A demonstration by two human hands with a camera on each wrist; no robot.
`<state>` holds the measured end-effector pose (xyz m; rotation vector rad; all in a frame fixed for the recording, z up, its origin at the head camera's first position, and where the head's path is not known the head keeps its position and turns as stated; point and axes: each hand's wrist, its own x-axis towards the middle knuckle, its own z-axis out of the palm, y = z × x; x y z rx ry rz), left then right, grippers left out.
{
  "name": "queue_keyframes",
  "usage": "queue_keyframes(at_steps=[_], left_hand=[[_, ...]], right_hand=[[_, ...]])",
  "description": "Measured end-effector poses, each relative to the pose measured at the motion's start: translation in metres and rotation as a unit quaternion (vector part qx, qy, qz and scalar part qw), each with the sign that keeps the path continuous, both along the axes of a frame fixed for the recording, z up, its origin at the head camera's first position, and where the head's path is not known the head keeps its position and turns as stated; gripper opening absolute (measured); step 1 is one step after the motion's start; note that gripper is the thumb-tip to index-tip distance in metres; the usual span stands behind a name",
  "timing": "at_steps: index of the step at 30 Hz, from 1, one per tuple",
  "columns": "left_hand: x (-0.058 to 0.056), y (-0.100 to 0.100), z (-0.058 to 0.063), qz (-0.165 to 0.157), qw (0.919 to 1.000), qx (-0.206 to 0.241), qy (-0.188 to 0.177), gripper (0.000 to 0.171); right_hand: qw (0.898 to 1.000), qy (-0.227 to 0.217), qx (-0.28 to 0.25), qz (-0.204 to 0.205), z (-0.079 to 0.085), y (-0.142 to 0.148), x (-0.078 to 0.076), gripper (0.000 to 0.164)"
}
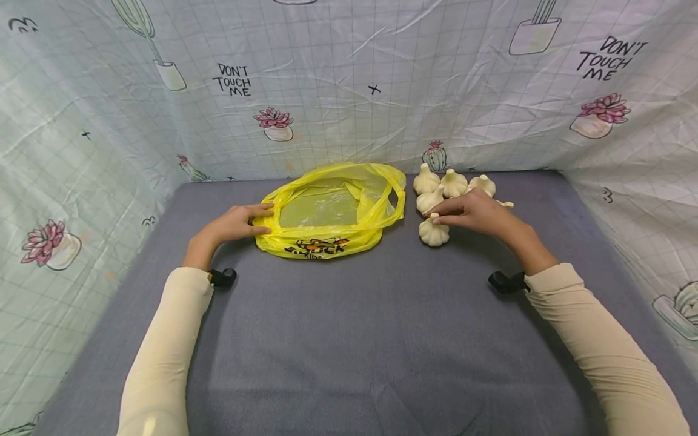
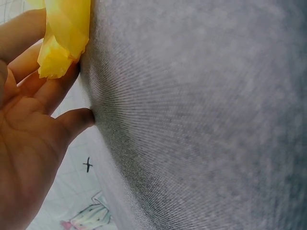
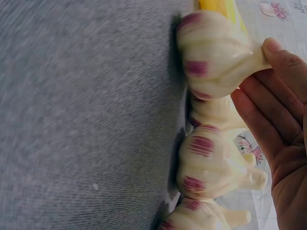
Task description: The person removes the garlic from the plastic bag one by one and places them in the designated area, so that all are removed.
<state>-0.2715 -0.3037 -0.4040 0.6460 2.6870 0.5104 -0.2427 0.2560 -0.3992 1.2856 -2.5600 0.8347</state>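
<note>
A yellow plastic bag (image 1: pixel 360 239) with dark printing lies at the back of the table, its mouth spread wide. My left hand (image 1: pixel 231 223) touches the bag's left end, fingers fairly straight; in the left wrist view the thumb stands apart from the crumpled yellow plastic (image 2: pixel 64 40). To the bag's right, my right hand (image 1: pixel 482 212) pinches the stem of a garlic bulb (image 1: pixel 434 232) between thumb and fingers. Purple streaks mark that bulb (image 3: pixel 213 55) in the right wrist view. Whether it touches the cloth is hard to tell. Several more garlic bulbs (image 1: pixel 454 183) cluster behind, partly hidden by the hand.
Grey cloth (image 1: pixel 349 339) covers the table. A white printed curtain (image 1: pixel 349 121) hangs close behind the bag and bulbs and along both sides. Black wrist mounts (image 1: pixel 507 283) sit on both forearms.
</note>
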Motion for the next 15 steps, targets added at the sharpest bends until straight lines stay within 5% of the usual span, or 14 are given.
queue_keyframes(at_steps=[8, 15], left_hand=[[0.001, -0.001, -0.003, -0.014, 0.9998, 0.005, 0.01, 0.061], [0.014, -0.001, 0.002, 0.003, 0.9987, 0.045, 0.025, 0.063]], right_hand=[[0.999, 0.02, 0.016, -0.019, -0.004, -0.001, 0.001, 0.028], [0.996, -0.023, 0.045, -0.069, 0.011, 0.019, 0.029, 0.045]])
